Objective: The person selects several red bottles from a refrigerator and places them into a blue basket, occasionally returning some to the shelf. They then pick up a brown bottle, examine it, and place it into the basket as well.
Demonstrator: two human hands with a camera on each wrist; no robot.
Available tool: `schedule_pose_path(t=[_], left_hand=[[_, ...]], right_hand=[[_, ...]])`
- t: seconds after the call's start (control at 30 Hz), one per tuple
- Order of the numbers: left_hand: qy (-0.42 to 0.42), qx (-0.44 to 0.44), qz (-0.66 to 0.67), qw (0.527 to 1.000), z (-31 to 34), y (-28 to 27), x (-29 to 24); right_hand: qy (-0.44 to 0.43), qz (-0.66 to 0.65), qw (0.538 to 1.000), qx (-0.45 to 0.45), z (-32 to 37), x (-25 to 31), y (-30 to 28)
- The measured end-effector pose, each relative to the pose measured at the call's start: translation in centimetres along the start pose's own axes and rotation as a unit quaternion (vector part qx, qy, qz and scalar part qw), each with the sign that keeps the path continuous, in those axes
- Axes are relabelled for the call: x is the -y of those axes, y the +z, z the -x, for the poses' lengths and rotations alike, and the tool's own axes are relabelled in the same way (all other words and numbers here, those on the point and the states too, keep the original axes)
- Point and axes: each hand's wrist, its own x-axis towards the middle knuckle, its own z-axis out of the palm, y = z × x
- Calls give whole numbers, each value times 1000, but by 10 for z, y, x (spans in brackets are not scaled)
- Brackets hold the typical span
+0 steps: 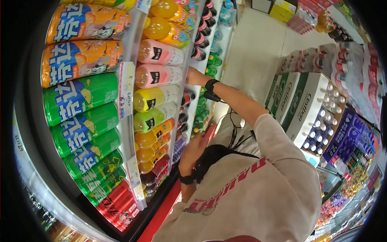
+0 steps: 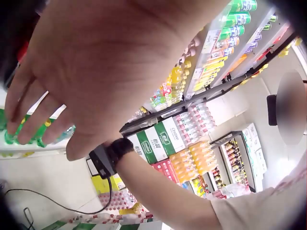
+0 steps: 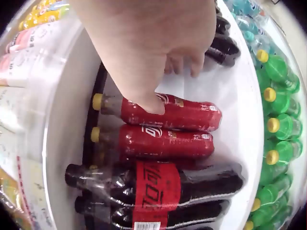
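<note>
Across the head view, the right hand (image 1: 196, 76) reaches past the pink bottles (image 1: 161, 76) to the shelf behind, mostly hidden. Lower down, the left hand (image 1: 192, 152) is open, near the purple-labelled bottles (image 1: 179, 147).

From the left wrist, the left hand's palm fills the upper part, its fingers loosely extended and apart. Beyond it show cartons (image 2: 158, 143) with green panels.

Through the right wrist view, the right hand is open, its thumb over the upper of two red bottles (image 3: 175, 115) lying side by side, fingers bent above the white shelf (image 3: 242, 91). Dark bottles (image 3: 208, 184) lie just beside them.
</note>
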Motion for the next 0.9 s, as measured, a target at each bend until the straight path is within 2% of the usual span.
schedule_pose_path(t=[0.1,0.13,0.27,0.37,0.4,0.43,0.53,0.57,0.63,0.7,0.73,0.83,0.9], left_hand=[[1,-39,-17,999,3,-3,7],[-1,-37,-2,999,2,-3,11],[9,-40,7,999,-5,-7,11],[-28,25,27,999,-13,-22,-6],[-32,19,38,999,-13,-27,-21],[-21,15,31,999,-17,-27,-23],[20,-17,12,1000,-20,-26,-30],[45,-36,3,998,-22,-25,-37],[81,-53,-18,995,-27,-24,-44],[110,-44,-39,992,-31,-22,-49],[96,-38,-51,993,-28,-26,-69],[145,-57,-87,984,-32,-22,-88],[188,-89,-54,977,-33,-17,-107]], right_hand=[[51,-105,993,35,-8,-12,16],[5,-33,999,4,-9,-1,13],[15,14,1000,5,-7,6,5],[23,43,999,-5,4,-9,3],[21,51,998,-12,7,12,-11],[19,58,998,-17,12,26,-21],[78,-44,996,-29,36,33,-39],[59,-37,997,-14,46,35,-49],[76,-60,994,-41,63,44,-60],[142,-59,987,-34,80,61,-75],[172,-54,983,-31,85,69,-86],[192,-67,976,-77,114,99,-116],[179,-31,974,-132,132,120,-135]])
